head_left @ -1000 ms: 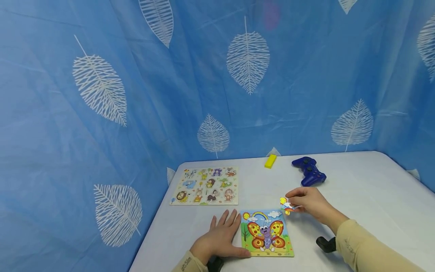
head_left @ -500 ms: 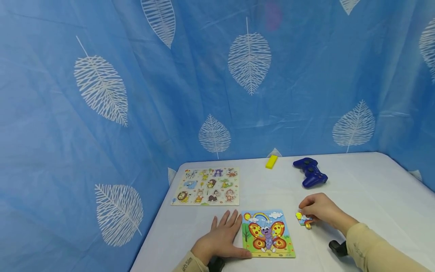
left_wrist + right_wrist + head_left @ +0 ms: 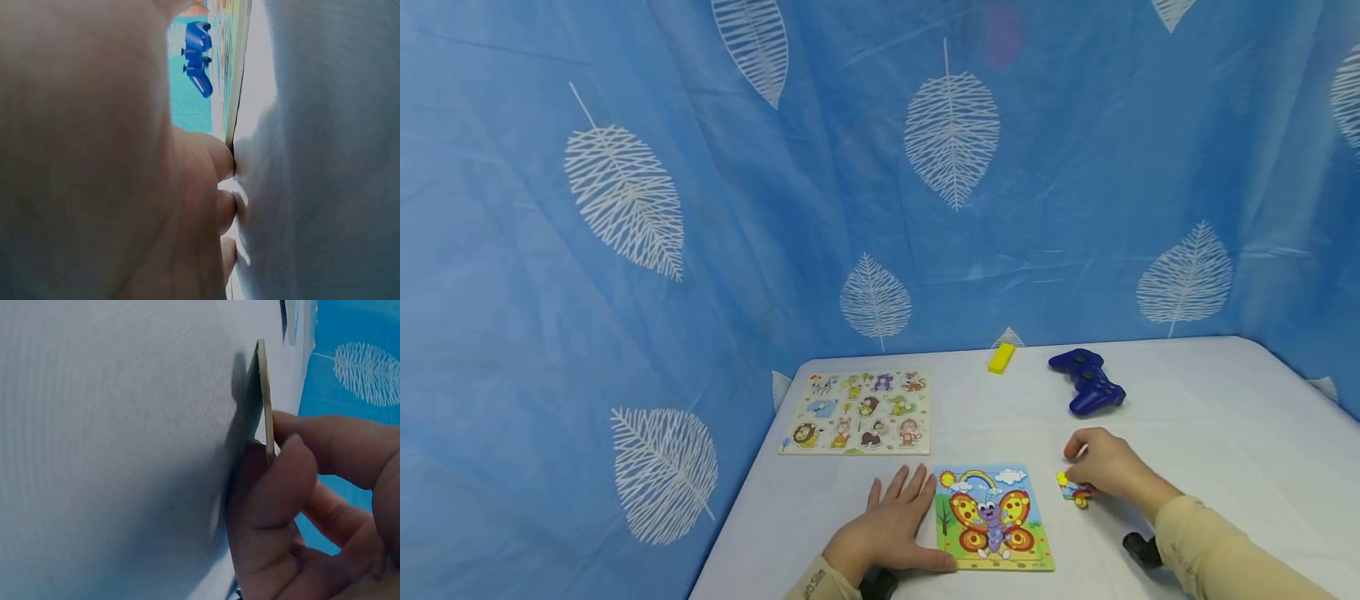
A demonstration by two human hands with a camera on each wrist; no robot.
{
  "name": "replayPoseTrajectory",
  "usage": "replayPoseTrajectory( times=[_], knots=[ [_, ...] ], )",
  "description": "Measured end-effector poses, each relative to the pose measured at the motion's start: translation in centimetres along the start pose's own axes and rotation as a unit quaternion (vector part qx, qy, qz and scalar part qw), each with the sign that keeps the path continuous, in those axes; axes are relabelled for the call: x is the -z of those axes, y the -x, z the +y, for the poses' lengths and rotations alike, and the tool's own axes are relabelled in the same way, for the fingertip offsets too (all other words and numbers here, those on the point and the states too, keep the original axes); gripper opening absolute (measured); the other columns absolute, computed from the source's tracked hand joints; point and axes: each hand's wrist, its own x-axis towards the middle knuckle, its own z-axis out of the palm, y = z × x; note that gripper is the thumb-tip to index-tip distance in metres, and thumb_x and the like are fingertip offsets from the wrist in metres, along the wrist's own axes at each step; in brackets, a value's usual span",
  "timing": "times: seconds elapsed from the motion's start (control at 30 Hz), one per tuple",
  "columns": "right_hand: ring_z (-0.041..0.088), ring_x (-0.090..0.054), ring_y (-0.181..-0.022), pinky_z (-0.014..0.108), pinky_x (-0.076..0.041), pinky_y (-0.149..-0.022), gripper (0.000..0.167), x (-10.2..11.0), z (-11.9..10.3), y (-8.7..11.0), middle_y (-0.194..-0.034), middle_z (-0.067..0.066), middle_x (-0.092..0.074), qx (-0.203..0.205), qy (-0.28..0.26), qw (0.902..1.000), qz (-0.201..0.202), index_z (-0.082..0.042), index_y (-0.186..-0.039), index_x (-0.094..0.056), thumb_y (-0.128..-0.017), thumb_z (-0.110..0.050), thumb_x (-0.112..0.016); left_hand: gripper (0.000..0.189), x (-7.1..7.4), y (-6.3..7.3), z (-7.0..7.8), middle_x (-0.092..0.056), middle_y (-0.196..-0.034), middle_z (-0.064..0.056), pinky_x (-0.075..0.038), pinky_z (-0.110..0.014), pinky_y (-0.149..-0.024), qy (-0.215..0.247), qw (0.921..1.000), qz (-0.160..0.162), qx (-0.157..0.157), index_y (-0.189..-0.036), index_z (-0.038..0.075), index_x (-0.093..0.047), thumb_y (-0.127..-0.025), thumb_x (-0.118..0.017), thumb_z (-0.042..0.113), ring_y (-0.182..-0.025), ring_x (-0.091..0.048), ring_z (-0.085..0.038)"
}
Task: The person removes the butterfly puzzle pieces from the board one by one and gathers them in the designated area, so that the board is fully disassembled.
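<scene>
Nearest, the left hand (image 3: 891,529) lies with fingers spread, thumb at the corner of the square, brightly coloured butterfly puzzle (image 3: 994,523). To its right, the right hand (image 3: 1108,468) pinches a thin, multicoloured, pale-edged piece (image 3: 1070,490) low at the white table (image 3: 1210,408); the step seems to be positioning it, the next move calling for a level, controlled release.

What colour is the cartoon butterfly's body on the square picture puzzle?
Purple: the butterfly's body shows best in the head view.

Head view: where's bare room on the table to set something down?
Widest: the table right of the blue controller, beyond the right sleeve.
Smaller: between the animal board and blue controller, nearer than the yellow block.
Crowded: around the butterfly puzzle, between the left hand and right hand holding a piece.
</scene>
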Motion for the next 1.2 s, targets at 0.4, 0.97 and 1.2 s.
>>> replayPoseTrajectory(
  times=[0.4,0.97,1.2],
  knots=[
    [0.019,-0.056,-0.067,0.033,-0.046,-0.06,0.021,-0.7,-0.4,-0.4,-0.079,0.004,-0.062,0.03,0.059,0.9978,0.003,-0.002,-0.099,-0.065,-0.085,-0.012,-0.077,0.118,-0.1,0.0,-0.2,-0.01,-0.174,0.003,-0.011,-0.07,-0.121,0.001,1.0,0.0,0.001,-0.167,0.026,-0.019,-0.076,-0.061,0.088,-0.161,-0.006,-0.03],
    [0.015,-0.058,-0.081,0.035,-0.049,-0.074,0.011,-8.9,-10.0,-0.8,-0.09,0.0,-0.068,0.092,-0.136,0.9862,0.021,-0.01,-0.093,-0.073,-0.097,-0.02,-0.07,0.114,-0.4,-0.5,0.0,-0.009,-0.174,0.003,-0.012,-0.071,-0.12,0.0,1.0,-0.002,0.003,-0.167,0.027,-0.019,-0.079,-0.059,0.087,-0.161,-0.005,-0.029],
    [0.014,-0.056,-0.073,0.035,-0.048,-0.071,0.008,-10.2,-8.0,-1.5,-0.079,-0.005,-0.065,0.127,-0.063,0.9899,-0.002,-0.014,-0.084,-0.071,-0.091,-0.016,-0.074,0.114,-0.1,-0.5,0.2,-0.009,-0.174,0.002,-0.012,-0.071,-0.12,-0.006,1.0,-0.001,0.003,-0.167,0.026,-0.017,-0.08,-0.061,0.085,-0.161,-0.005,-0.03]
  ],
)
